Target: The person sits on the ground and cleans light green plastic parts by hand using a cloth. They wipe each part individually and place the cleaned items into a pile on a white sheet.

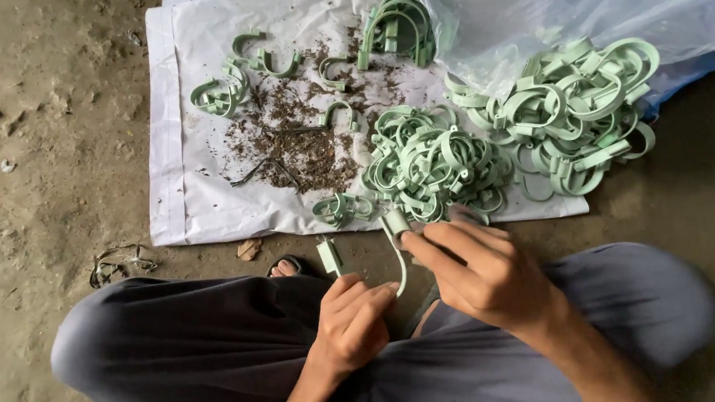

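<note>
Dirt floor (49,117), white sheet (196,197), clip piles.
My left hand (352,324) and right hand (488,275) pinch one green clip (393,229); over-bending might snap it.

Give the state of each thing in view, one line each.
Left hand: closed on one end of the clip.
Right hand: pinching the other end.
Green clip: held between both hands.
White sheet: spread flat on the floor.
Clip piles: loose, tangled.
Brown shavings: scattered.
</note>
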